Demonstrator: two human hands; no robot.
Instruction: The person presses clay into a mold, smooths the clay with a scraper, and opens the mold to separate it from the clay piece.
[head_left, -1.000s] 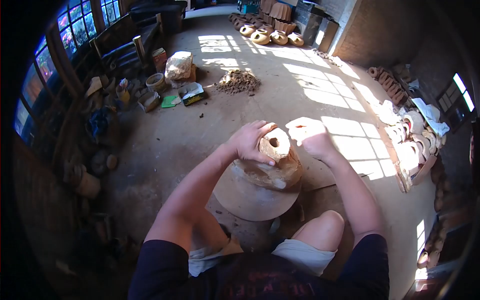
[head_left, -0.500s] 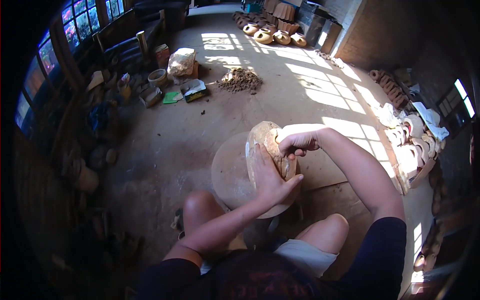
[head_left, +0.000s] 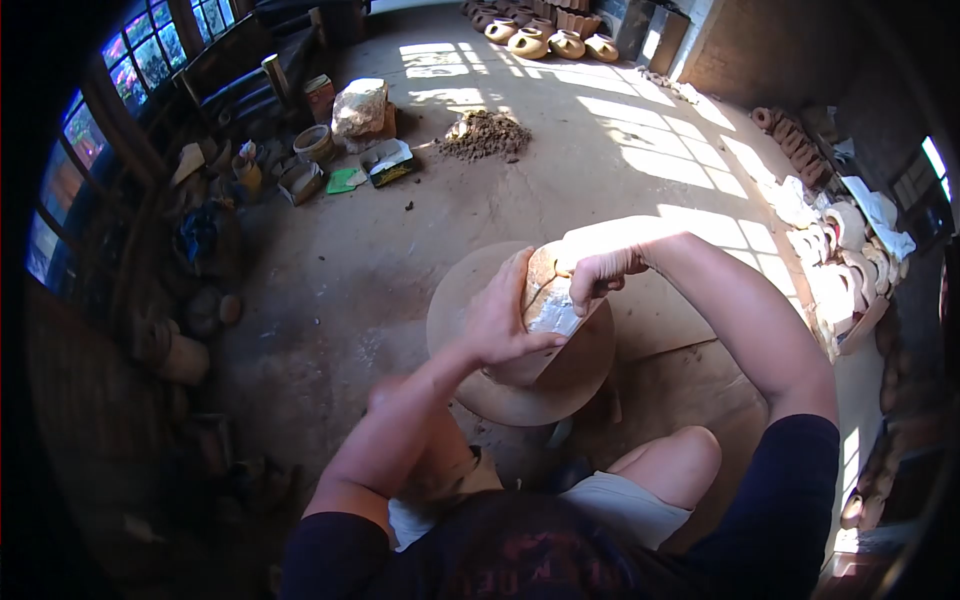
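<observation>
Both hands (head_left: 540, 300) hide most of the clay pot (head_left: 548, 305) between them.

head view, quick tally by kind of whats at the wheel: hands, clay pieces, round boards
hands: 2, the left hand and the right hand, both on the clay
clay pieces: 1, the clay pot held between them
round boards: 1, the round board under the pot
total: 4
</observation>
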